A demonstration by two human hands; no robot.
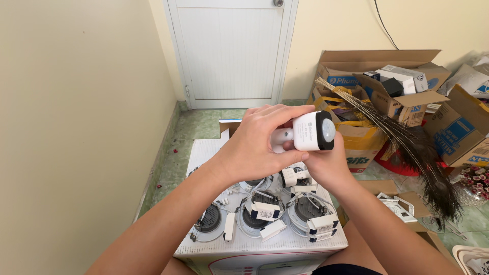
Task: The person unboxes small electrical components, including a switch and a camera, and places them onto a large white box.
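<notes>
Both my hands hold a small white sensor unit [311, 131] with a black front ring and a pale dome lens, raised above a white carton. My left hand [254, 145] wraps over its top and rear, fingers curled on the white neck. My right hand [326, 162] supports it from below. Under the hands, several round recessed light fittings [260, 214] with white driver boxes and wires lie on the white carton [244, 252].
A white door [232, 51] stands shut ahead, with a yellow wall on the left. Open cardboard boxes [407, 97] full of items crowd the right side. Peacock feathers [423, 153] lean across them. A white plug strip [397, 206] lies on cardboard at right.
</notes>
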